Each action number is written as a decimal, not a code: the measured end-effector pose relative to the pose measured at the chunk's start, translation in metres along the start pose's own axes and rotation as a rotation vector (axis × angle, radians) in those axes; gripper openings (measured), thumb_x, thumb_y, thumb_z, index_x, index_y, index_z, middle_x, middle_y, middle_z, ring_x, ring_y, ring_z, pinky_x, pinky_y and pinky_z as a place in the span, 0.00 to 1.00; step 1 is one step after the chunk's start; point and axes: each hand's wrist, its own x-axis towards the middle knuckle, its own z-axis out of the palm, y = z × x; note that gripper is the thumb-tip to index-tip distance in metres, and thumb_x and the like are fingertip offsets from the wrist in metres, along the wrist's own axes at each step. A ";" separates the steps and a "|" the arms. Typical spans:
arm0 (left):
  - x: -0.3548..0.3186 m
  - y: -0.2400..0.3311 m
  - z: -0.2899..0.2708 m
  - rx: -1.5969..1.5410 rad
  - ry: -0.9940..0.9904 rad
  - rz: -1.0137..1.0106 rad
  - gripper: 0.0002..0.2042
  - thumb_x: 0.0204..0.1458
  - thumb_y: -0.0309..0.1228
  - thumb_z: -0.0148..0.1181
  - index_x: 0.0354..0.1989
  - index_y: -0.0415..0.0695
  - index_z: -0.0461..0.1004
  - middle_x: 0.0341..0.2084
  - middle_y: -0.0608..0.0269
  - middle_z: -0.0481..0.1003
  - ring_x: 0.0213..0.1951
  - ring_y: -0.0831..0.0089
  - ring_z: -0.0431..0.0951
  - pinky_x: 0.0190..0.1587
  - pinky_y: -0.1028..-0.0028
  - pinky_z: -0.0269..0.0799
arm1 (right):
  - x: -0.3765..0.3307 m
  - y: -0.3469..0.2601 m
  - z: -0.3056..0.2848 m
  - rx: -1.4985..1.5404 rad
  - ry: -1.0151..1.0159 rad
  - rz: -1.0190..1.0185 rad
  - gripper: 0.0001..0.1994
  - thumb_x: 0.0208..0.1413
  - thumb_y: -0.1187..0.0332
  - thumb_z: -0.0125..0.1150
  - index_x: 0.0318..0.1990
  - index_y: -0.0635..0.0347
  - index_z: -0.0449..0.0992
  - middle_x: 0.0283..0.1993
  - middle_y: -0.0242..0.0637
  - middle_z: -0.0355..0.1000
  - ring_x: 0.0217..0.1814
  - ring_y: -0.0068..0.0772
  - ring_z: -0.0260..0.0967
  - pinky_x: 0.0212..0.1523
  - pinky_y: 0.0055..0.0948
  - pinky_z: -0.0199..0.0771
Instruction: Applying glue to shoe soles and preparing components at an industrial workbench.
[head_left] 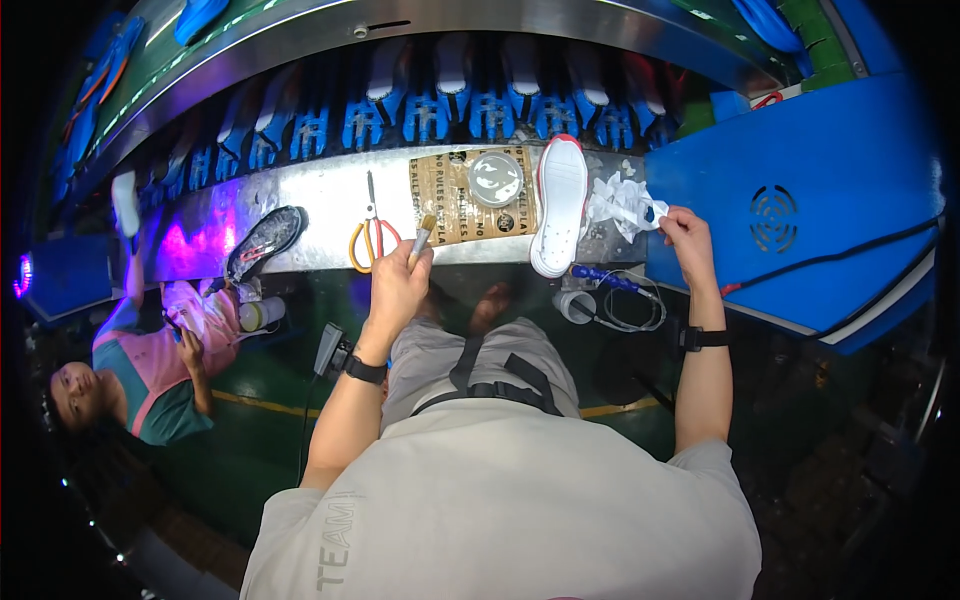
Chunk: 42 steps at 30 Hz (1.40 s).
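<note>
Left hand (401,283) grips a brush (424,232); right hand (688,238) pinches white paper (622,203). White sole (561,205) lies between and ahead, long axis pointing forward, nearer the right

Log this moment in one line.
left hand: holds brush | right hand: touches white paper | bench: scissors, round dish, white sole

The crumpled paper (622,203) is white, the brush (425,227) tan-bristled. The sole (561,205) is white, red-edged at the toe; the scissors (372,212) have one yellow handle, one red. The sheet (440,200) is brown with black lettering.
</note>
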 end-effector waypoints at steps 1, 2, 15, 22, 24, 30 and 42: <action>0.001 0.003 0.000 -0.011 -0.025 -0.039 0.10 0.57 0.32 0.61 0.38 0.36 0.78 0.13 0.55 0.71 0.17 0.68 0.72 0.23 0.68 0.66 | -0.004 -0.003 -0.001 -0.029 0.019 0.014 0.06 0.54 0.73 0.62 0.28 0.67 0.78 0.32 0.29 0.73 0.28 0.15 0.64 0.28 0.20 0.64; 0.001 0.006 0.002 -0.013 -0.023 -0.039 0.10 0.57 0.32 0.61 0.38 0.36 0.78 0.13 0.55 0.71 0.17 0.68 0.72 0.23 0.68 0.66 | -0.007 -0.005 0.000 0.094 -0.028 0.044 0.06 0.54 0.73 0.62 0.28 0.65 0.77 0.31 0.28 0.73 0.29 0.15 0.64 0.28 0.21 0.63; 0.001 0.057 0.037 -0.567 -0.462 -0.334 0.10 0.63 0.34 0.56 0.42 0.40 0.78 0.20 0.73 0.70 0.18 0.86 0.63 0.19 0.82 0.56 | -0.030 -0.048 0.026 0.001 -0.131 -0.128 0.09 0.50 0.79 0.62 0.25 0.60 0.67 0.29 0.23 0.65 0.30 0.10 0.57 0.31 0.16 0.55; 0.012 0.107 0.038 -1.138 -0.791 -0.571 0.17 0.63 0.42 0.58 0.47 0.38 0.75 0.30 0.62 0.76 0.18 0.88 0.58 0.16 0.85 0.48 | -0.084 -0.106 0.081 0.023 -0.335 -0.416 0.08 0.45 0.80 0.63 0.24 0.64 0.67 0.44 0.39 0.75 0.42 0.24 0.69 0.42 0.22 0.66; 0.012 0.115 0.030 -1.218 -0.777 -0.552 0.12 0.60 0.37 0.62 0.40 0.39 0.75 0.28 0.64 0.75 0.18 0.88 0.59 0.16 0.85 0.47 | -0.095 -0.121 0.097 0.018 -0.397 -0.490 0.08 0.43 0.80 0.63 0.23 0.63 0.68 0.43 0.40 0.75 0.40 0.27 0.70 0.43 0.23 0.68; -0.009 0.114 -0.032 -1.250 -0.497 -0.340 0.08 0.57 0.30 0.65 0.40 0.39 0.76 0.23 0.73 0.71 0.17 0.88 0.59 0.17 0.85 0.50 | -0.107 -0.159 0.145 0.463 -0.681 -0.446 0.11 0.46 0.80 0.61 0.37 0.61 0.69 0.48 0.39 0.71 0.49 0.25 0.65 0.54 0.25 0.64; -0.121 0.096 -0.166 -0.847 0.337 -0.015 0.08 0.57 0.33 0.64 0.38 0.42 0.81 0.20 0.73 0.74 0.23 0.89 0.70 0.24 0.83 0.64 | -0.170 -0.288 0.276 0.274 -1.085 -0.412 0.09 0.59 0.72 0.63 0.45 0.63 0.72 0.33 0.24 0.73 0.33 0.11 0.67 0.32 0.13 0.63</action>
